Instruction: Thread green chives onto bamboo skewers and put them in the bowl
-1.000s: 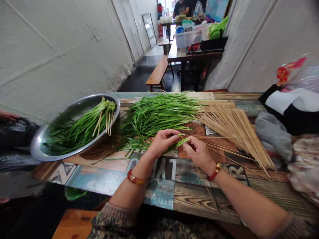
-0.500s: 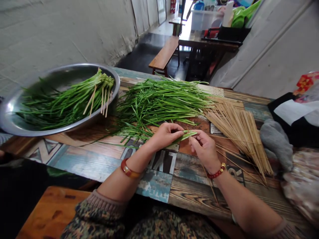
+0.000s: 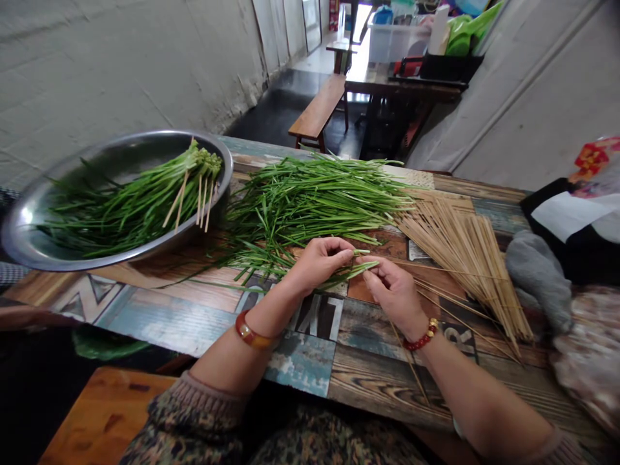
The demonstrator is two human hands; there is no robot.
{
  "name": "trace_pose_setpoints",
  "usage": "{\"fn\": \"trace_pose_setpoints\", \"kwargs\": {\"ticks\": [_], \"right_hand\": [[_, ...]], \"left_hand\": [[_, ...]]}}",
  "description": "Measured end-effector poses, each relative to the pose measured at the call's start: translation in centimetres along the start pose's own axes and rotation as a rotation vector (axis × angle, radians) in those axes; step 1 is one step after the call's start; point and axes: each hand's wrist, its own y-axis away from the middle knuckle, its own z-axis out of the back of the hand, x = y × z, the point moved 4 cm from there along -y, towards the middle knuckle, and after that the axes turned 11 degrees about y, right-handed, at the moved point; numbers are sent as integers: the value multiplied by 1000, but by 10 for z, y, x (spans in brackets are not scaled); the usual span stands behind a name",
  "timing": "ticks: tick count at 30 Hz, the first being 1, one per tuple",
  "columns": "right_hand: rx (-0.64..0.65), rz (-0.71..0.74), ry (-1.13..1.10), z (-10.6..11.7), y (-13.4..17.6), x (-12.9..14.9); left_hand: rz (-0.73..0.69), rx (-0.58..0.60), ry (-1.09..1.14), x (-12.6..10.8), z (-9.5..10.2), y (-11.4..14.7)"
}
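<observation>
My left hand (image 3: 322,261) is closed around a small bunch of garlic chives (image 3: 364,265), their pale cut ends sticking out to the right past the thumb. Right up against those ends, my right hand (image 3: 394,287) pinches with thumb and fingers. A thin bamboo skewer (image 3: 409,361) runs from under that hand down toward the table's near edge, in line with the pinching fingertips, which hide its upper end. Beyond both hands spreads a large pile of loose chives (image 3: 320,197). A fan of bamboo skewers (image 3: 465,258) lies to the right of my right hand.
A steel basin (image 3: 62,261) at the left holds chives threaded on skewers. A grey cloth (image 3: 540,278) and a clear bag (image 3: 588,355) are at the right edge. Behind the patterned table (image 3: 159,323) are a bench (image 3: 320,106) and another table with a plastic bin (image 3: 394,42).
The chive ends between my hands have spread apart, one stalk now standing above the others. My right fingertips have shifted slightly left and down. The view has tilted a little.
</observation>
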Motion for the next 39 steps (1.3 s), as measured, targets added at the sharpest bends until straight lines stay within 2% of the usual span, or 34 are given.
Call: {"fn": "trace_pose_setpoints", "kwargs": {"ticks": [13, 39], "right_hand": [[0, 84, 40, -1, 0, -1], [-13, 111, 58, 0, 1, 2]], "left_hand": [[58, -9, 99, 0, -1, 1], [60, -9, 143, 2, 1, 1]]}}
